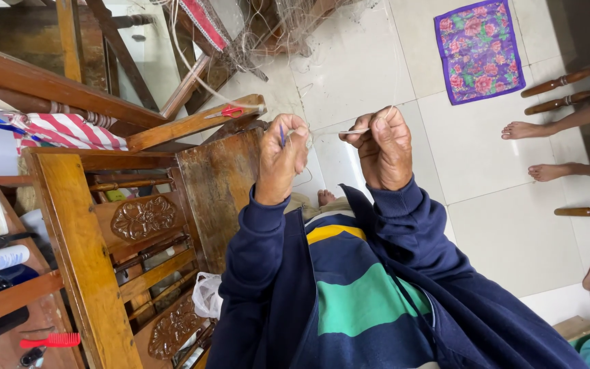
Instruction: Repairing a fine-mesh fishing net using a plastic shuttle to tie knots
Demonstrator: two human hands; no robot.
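Head view: at the centre of the frame, the left hand (281, 158) is curled shut, its fingers pinching a thin blue tool (282, 134). Just right of it, the right hand (384, 147) pinches a fine pale thread (341, 131) that runs between both hands. Red scissors (230, 112) lie on the wooden beam (172, 130) left of the hands. A purple floral cloth (479, 48) lies on the tiled floor (363, 68) at upper right. Another person's bare feet (537, 150) show at the right edge.

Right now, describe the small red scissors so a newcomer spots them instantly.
Start at the carved wooden furniture on the left, then follow the slanted wooden rail rising toward the person's left hand. The small red-handled scissors lie flat near its upper end, the only red thing on that rail.
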